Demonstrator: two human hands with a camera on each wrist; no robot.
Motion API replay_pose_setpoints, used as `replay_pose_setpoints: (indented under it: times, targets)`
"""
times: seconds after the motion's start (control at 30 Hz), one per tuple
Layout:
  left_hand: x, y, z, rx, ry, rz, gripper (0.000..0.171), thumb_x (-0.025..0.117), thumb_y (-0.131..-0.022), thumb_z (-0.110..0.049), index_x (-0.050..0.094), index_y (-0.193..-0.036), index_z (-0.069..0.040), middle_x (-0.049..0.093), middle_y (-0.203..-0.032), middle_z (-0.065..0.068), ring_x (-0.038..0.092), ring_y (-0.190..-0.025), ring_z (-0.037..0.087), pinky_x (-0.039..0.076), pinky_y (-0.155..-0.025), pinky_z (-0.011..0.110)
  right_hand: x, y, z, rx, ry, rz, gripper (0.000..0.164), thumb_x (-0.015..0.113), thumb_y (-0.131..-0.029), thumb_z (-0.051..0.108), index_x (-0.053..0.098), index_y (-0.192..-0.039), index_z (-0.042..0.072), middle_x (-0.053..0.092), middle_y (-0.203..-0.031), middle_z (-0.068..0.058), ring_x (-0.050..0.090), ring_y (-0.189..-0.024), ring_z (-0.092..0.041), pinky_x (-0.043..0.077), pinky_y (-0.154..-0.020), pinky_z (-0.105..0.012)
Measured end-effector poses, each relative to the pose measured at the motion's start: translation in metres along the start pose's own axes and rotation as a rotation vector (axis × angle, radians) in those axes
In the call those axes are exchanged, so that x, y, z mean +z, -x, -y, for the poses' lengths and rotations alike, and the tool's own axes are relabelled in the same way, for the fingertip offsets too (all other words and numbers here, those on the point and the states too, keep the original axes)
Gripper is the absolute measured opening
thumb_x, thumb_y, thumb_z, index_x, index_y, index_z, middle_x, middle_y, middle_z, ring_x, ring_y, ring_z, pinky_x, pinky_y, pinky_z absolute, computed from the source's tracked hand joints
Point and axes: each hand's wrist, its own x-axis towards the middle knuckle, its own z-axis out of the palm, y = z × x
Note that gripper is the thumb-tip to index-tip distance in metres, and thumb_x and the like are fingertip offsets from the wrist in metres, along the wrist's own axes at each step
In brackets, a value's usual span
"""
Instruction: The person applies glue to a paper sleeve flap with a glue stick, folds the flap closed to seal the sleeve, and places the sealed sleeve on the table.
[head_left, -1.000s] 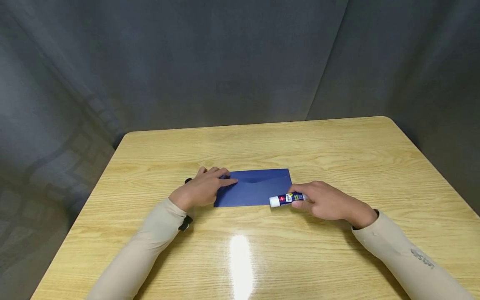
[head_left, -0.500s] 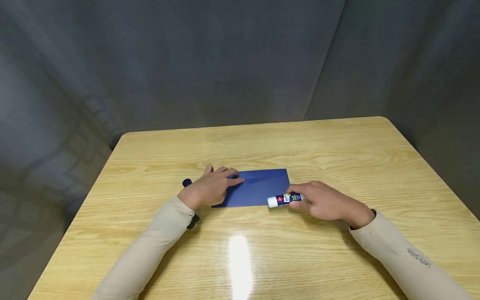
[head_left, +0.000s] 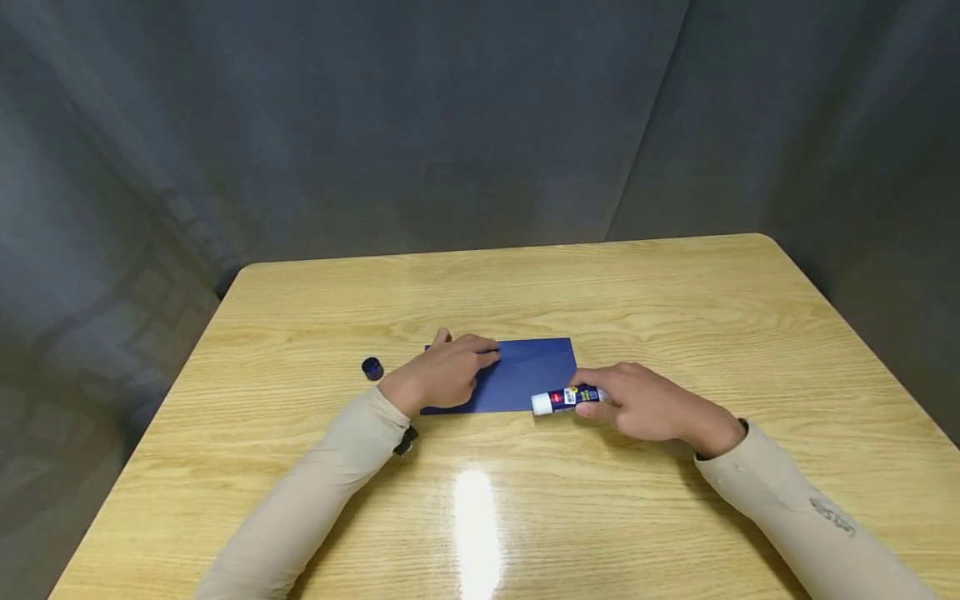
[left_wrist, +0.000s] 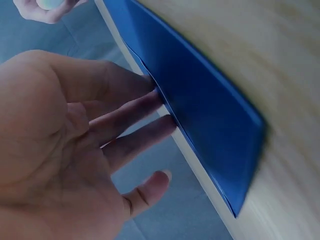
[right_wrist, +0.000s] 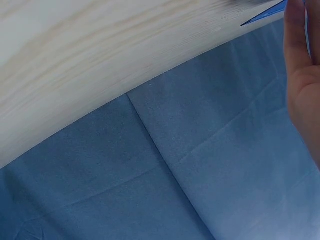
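A dark blue envelope (head_left: 525, 387) lies flat on the table, its flap side up and the flap folded down. My left hand (head_left: 442, 377) rests on its left half, fingertips touching the paper near the flap's edge and the thumb held apart. In the left wrist view, those extended fingers (left_wrist: 137, 142) meet the envelope (left_wrist: 210, 120). Between thumb and fingers, my right hand (head_left: 648, 402) holds a glue stick (head_left: 562, 400) with its white end pointing left, over the envelope's lower right corner. Only part of the right hand (right_wrist: 304, 95) shows in the right wrist view.
A small dark blue cap (head_left: 372, 368) stands on the wooden table (head_left: 675, 317), left of the left hand. Grey curtains (head_left: 450, 125) hang behind the table and along its sides.
My left hand has slid rightward along the envelope's flap, bringing the small cap fully into view. The right hand keeps its hold on the glue stick, almost still.
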Motion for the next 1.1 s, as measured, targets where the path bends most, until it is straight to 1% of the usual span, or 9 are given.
replay_pose_setpoints:
  times: [0.17,0.37,0.53,0.6,0.73,0.83,0.93,1.0,1.1]
  targets:
    - [0.001,-0.008,-0.006,-0.01,-0.025,0.011,0.056,0.047,-0.1,-0.007,0.045,-0.15,-0.032,0.042,-0.155,0.0,0.043,-0.137,0.022,0.03,-0.087,0.042,0.001,0.0,-0.001,0.004,-0.013,0.01,0.014,0.056,-0.101,0.037,0.063,-0.112,0.03,0.061,-0.084,0.018,0.052,-0.072,0.0,0.044,-0.069,-0.022]
    - [-0.001,-0.02,-0.013,0.013,-0.021,0.008,0.053,0.045,-0.101,-0.006,0.048,-0.149,-0.027,0.043,-0.156,-0.003,0.042,-0.14,0.019,0.031,-0.088,0.043,0.001,0.0,-0.001,0.015,-0.028,0.023,0.017,0.056,-0.101,0.038,0.063,-0.114,0.029,0.063,-0.087,0.018,0.055,-0.074,0.0,0.045,-0.07,-0.022]
    - [-0.002,-0.031,-0.019,0.015,-0.069,0.02,0.059,0.047,-0.099,-0.005,0.044,-0.15,-0.033,0.043,-0.151,-0.004,0.045,-0.126,0.019,0.031,-0.088,0.043,-0.001,-0.001,0.0,0.03,-0.017,0.027,0.017,0.056,-0.101,0.039,0.062,-0.114,0.03,0.063,-0.089,0.019,0.056,-0.076,0.0,0.046,-0.072,-0.023]
    - [-0.004,-0.036,-0.022,0.019,-0.064,0.022,0.059,0.046,-0.099,-0.005,0.044,-0.151,-0.032,0.042,-0.153,-0.004,0.044,-0.128,0.02,0.032,-0.091,0.045,-0.002,-0.001,0.0,0.032,-0.015,0.027,0.018,0.055,-0.101,0.04,0.062,-0.114,0.031,0.063,-0.09,0.019,0.057,-0.077,0.0,0.046,-0.073,-0.023]
    - [-0.007,-0.046,-0.026,0.017,-0.046,0.043,0.059,0.046,-0.099,-0.005,0.042,-0.152,-0.03,0.036,-0.16,-0.005,0.037,-0.143,0.019,0.032,-0.102,0.05,-0.003,0.0,0.001,0.036,-0.01,0.028,0.02,0.054,-0.101,0.043,0.062,-0.115,0.031,0.063,-0.091,0.019,0.057,-0.079,0.0,0.047,-0.074,-0.024]
    - [-0.009,-0.052,-0.03,0.0,-0.065,0.074,0.062,0.047,-0.1,-0.007,0.037,-0.154,-0.036,0.034,-0.16,-0.007,0.036,-0.142,0.02,0.031,-0.107,0.052,-0.003,0.0,0.0,0.027,-0.012,0.022,0.021,0.054,-0.101,0.042,0.062,-0.116,0.029,0.064,-0.093,0.018,0.058,-0.08,0.0,0.047,-0.074,-0.025]
    - [-0.01,-0.059,-0.036,-0.015,-0.096,0.1,0.062,0.049,-0.102,-0.012,0.032,-0.154,-0.042,0.033,-0.156,-0.008,0.037,-0.135,0.021,0.03,-0.106,0.051,-0.003,-0.001,0.0,0.022,-0.018,0.022,0.021,0.053,-0.102,0.042,0.062,-0.116,0.029,0.064,-0.094,0.018,0.058,-0.081,0.0,0.048,-0.076,-0.025]
    - [-0.011,-0.064,-0.04,-0.022,-0.11,0.108,0.061,0.049,-0.103,-0.016,0.031,-0.154,-0.044,0.035,-0.154,-0.007,0.039,-0.131,0.022,0.03,-0.104,0.049,-0.002,-0.001,0.0,0.019,-0.023,0.023,0.021,0.053,-0.102,0.042,0.062,-0.115,0.029,0.064,-0.094,0.018,0.058,-0.081,0.0,0.048,-0.075,-0.025]
    - [-0.011,-0.067,-0.04,-0.015,-0.103,0.112,0.062,0.05,-0.102,-0.015,0.031,-0.154,-0.043,0.035,-0.154,-0.007,0.039,-0.133,0.021,0.029,-0.105,0.05,-0.002,-0.001,0.0,0.019,-0.026,0.029,0.02,0.053,-0.102,0.042,0.062,-0.114,0.029,0.064,-0.092,0.017,0.058,-0.08,0.0,0.047,-0.075,-0.025]
